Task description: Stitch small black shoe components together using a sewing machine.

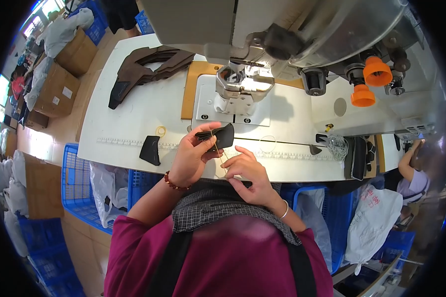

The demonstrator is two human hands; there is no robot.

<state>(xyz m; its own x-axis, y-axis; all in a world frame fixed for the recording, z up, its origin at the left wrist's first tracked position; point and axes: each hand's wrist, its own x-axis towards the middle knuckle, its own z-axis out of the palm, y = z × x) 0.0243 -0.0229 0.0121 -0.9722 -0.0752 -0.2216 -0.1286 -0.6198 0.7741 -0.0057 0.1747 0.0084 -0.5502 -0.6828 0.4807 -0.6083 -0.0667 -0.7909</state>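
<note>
Left hand [191, 156] is gripping a dark folded leather piece [218, 136] just in front of the sewing machine [243, 84]. Right hand [248, 171] pinches a thin thread [217, 146] running off that piece, right beside it.

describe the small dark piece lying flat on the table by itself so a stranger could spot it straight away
Start at the sewing machine on the white table, then come toward the near edge, left of the left hand. The small dark piece lies flat beside a yellow ring. Unlike the dark stack at the far edge, it lies alone.
</note>
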